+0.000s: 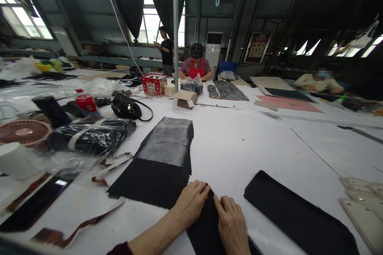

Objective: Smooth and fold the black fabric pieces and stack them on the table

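A narrow black fabric strip [206, 227] lies on the white table in front of me. My left hand [193, 199] rests on its far left part, fingers curled together at the edge; what they pinch is too small to make out. On the strip's right side lies my right hand [231, 223], its index finger stretched toward the far end and the other fingers lying flat. Beyond my left hand is a stack of black pieces [149, 179] with a greyish, coated-looking far part. Another folded black piece [299, 211] lies to the right.
At the left are a plastic-wrapped black bundle [89, 135], a pink fan [24, 132], a black handbag [127, 105] and ribbons. Beige pieces [363, 215] lie at the right edge. A pole [176, 28] stands beyond the open box [185, 99]. Several people are farther back.
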Tool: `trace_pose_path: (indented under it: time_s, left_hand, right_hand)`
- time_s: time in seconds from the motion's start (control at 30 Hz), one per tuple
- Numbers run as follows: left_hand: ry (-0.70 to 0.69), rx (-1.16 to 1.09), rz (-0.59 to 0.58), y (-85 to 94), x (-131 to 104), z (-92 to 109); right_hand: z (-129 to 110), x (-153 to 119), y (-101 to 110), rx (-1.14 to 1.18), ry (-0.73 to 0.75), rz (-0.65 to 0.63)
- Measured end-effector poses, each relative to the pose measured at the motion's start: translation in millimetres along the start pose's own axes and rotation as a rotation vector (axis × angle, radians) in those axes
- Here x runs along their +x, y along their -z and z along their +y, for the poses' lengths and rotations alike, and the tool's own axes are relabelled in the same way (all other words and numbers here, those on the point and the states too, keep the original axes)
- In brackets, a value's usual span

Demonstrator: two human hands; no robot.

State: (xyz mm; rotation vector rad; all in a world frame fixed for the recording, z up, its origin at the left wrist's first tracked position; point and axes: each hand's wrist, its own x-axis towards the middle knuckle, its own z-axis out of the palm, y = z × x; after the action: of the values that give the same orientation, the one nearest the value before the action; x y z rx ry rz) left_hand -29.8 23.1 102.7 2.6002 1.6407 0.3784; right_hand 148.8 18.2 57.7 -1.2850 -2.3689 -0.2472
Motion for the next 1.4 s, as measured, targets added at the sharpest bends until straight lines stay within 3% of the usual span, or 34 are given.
trace_pose_path:
  time_s: [0.17, 0.33, 0.5, 0.73, 1.4]
  left_hand:
    - [0.025, 0.056, -0.012, 5.5, 7, 1]
    - [-0.032, 0.066, 0.062, 14.8, 11, -2]
    - [-0.096, 0.051, 0.006, 5.6, 7, -9]
    - [-0.16, 0.081, -0.013, 8.6, 1, -12]
    - [-0.304, 0.138, -0.088, 12.6, 5, 14]
  right_hand:
    - [-3, 2, 1, -0.03, -0.008, 0.006]
    - [-14, 11, 0, -0.077, -0.059, 0.0]
    - [-18, 16, -3, -0.044, -0.071, 0.006]
    - [-9, -3, -1, 0.066, -0.084, 0.076]
    - [3, -41, 19, 0.172, -0.12, 0.107]
